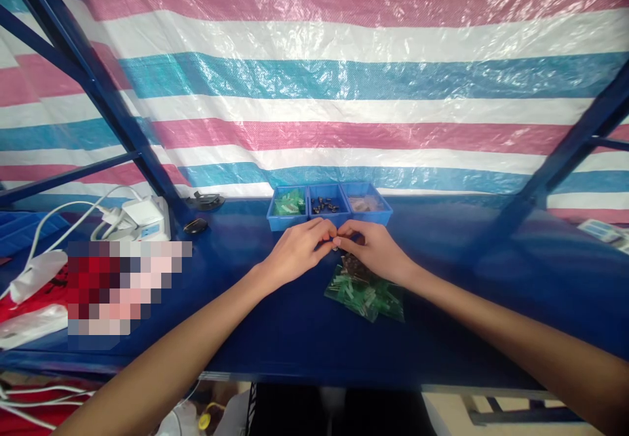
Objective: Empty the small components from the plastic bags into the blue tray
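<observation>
Directly between left hand (302, 246), right hand (374, 244) — small piece (335, 248); green bag (366, 297) nearby.

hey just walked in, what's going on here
A person sits at a blue table, left hand and right hand meeting at the fingertips around a small part, too tiny to identify. A clear bag of green pieces lies by the right hand. Beyond the hands, three blue bins hold green pieces, small dark parts and pale pieces.
</observation>
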